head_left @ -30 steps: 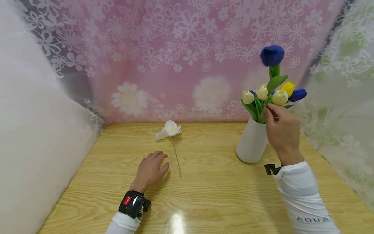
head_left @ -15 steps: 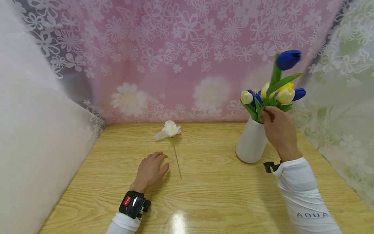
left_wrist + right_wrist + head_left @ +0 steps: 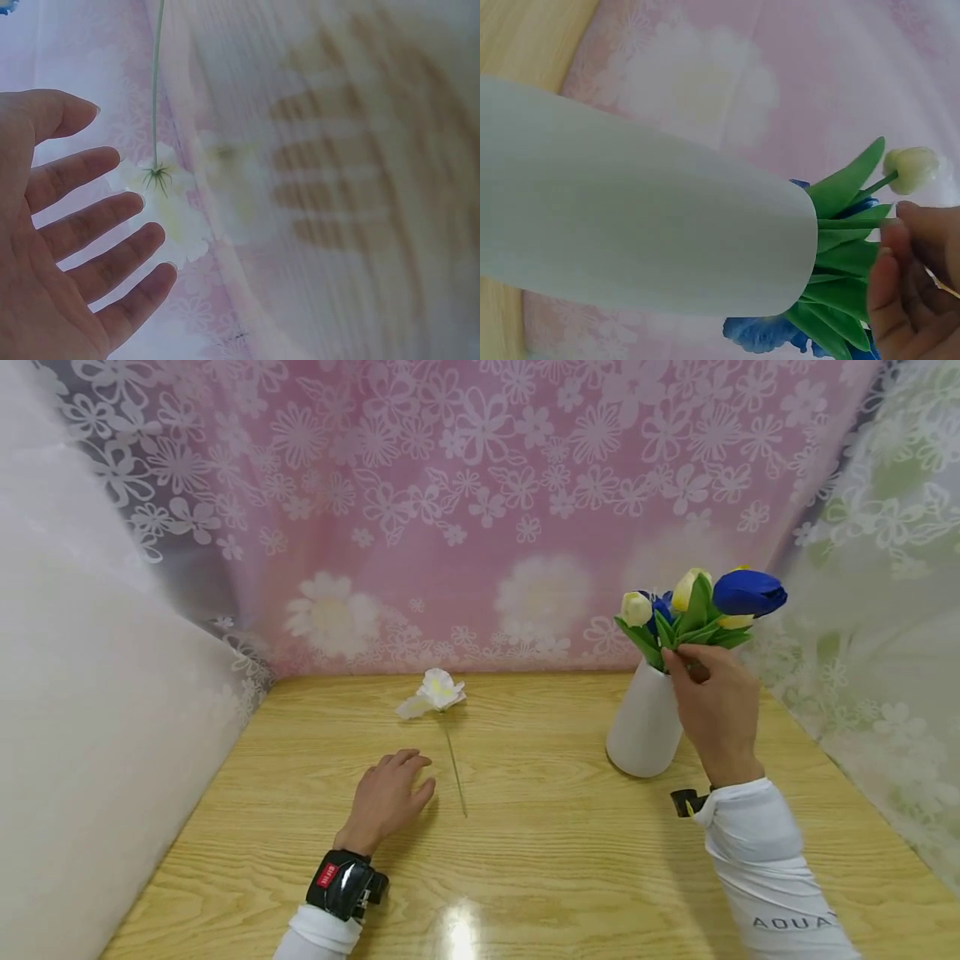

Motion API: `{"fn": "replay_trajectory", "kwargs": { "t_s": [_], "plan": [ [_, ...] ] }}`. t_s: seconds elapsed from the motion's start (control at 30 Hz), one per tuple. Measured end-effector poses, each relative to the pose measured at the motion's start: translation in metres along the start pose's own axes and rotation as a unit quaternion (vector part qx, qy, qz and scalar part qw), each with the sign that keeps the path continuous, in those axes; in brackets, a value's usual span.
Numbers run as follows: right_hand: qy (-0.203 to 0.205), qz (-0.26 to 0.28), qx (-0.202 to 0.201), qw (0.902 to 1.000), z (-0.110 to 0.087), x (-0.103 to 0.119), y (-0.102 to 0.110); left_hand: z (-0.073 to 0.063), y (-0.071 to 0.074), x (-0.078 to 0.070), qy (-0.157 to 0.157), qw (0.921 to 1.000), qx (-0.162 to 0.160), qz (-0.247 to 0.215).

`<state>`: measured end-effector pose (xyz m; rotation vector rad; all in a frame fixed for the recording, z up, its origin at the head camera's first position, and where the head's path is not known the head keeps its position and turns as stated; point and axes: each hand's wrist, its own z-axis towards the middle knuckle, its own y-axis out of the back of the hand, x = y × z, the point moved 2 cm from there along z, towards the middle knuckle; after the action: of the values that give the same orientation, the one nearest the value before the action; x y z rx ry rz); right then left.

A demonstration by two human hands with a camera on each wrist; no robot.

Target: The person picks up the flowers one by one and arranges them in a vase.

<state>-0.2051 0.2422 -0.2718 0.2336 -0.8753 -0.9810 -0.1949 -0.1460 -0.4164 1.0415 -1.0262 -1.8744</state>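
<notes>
At the right of the head view, my right hand (image 3: 712, 714) pinches the stem of a blue tulip (image 3: 750, 592) just above the mouth of a white vase (image 3: 643, 727). The tulip's head leans right over the other blooms. In the right wrist view, thumb and fingertips of the right hand (image 3: 919, 281) meet among green leaves (image 3: 847, 259); the lower stem is hidden. My left hand (image 3: 386, 797) stays low over the table, fingers spread and holding nothing. Beside it lies a white flower (image 3: 438, 690) with a thin stem, visible past the fingertips in the left wrist view.
Cream tulips (image 3: 636, 609) and other blue blooms (image 3: 660, 607) stand in the vase. A wooden table (image 3: 540, 852) spreads beneath everything. Behind it hangs a pink flowered curtain (image 3: 450, 527), with pale cloth (image 3: 90, 693) on the left and a patterned one (image 3: 885, 677) on the right.
The blue tulip has dropped from high above the bunch to the level of the other blooms, tilting right. My right hand has moved slightly down and left. The left hand looks unmoved.
</notes>
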Motion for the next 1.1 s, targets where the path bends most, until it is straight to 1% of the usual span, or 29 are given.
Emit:
{"fn": "replay_trajectory", "kwargs": {
  "t_s": [0.07,0.13,0.2,0.27,0.33,0.37,0.4,0.43,0.5,0.6,0.67,0.7,0.77,0.83,0.97,1.1],
  "plan": [
    [0.003,-0.009,-0.001,1.0,-0.001,-0.001,-0.002,0.001,0.0,0.0,-0.003,1.0,0.0,0.001],
    [-0.001,-0.017,0.014,0.9997,-0.002,-0.003,-0.004,0.002,0.0,-0.001,-0.004,1.0,0.0,0.001],
    [-0.009,-0.012,0.018,0.9997,-0.003,-0.004,-0.006,0.002,0.001,0.0,-0.004,1.0,0.002,0.002],
    [-0.017,-0.001,0.005,0.9998,-0.003,-0.005,-0.007,0.002,0.001,0.0,0.0,1.0,0.006,0.002],
    [-0.013,0.003,-0.015,0.9998,-0.001,-0.006,-0.008,0.003,0.001,0.001,0.003,1.0,0.008,0.005],
    [-0.009,0.0,-0.019,0.9998,0.0,-0.005,-0.008,0.003,0.001,0.001,0.004,0.9999,0.008,0.007],
    [-0.006,-0.007,-0.014,0.9999,0.002,-0.005,-0.009,0.003,0.0,0.002,0.004,0.9999,0.008,0.008],
    [-0.002,-0.014,-0.005,0.9999,0.003,-0.005,-0.01,0.004,0.0,0.002,0.004,0.9999,0.007,0.009],
    [-0.011,-0.028,0.022,0.9993,0.002,-0.006,-0.01,0.005,0.0,0.002,0.004,0.9999,0.008,0.008],
    [-0.015,-0.036,0.053,0.9978,-0.01,-0.007,-0.011,0.006,0.0,0.002,0.005,0.9999,0.011,0.005],
    [-0.012,-0.036,0.068,0.9969,-0.022,-0.006,-0.018,0.006,-0.001,0.003,0.006,0.9999,0.014,0.004],
    [-0.001,-0.034,0.074,0.9967,-0.027,-0.005,-0.023,0.006,-0.001,0.004,0.007,0.9999,0.014,0.004],
    [0.011,-0.028,0.111,0.9934,-0.036,-0.003,-0.036,0.006,-0.001,0.005,0.008,0.9999,0.015,0.002],
    [0.01,-0.02,0.152,0.9881,-0.043,-0.003,-0.052,0.007,-0.001,0.006,0.009,0.9999,0.014,-0.001],
    [-0.007,0.006,0.237,0.9715,-0.055,-0.005,-0.083,0.006,0.001,0.007,0.01,0.9998,0.016,-0.01],
    [-0.021,0.02,0.287,0.9576,-0.069,-0.004,-0.115,0.004,0.002,0.008,0.006,0.9996,0.019,-0.018]
  ]
}}
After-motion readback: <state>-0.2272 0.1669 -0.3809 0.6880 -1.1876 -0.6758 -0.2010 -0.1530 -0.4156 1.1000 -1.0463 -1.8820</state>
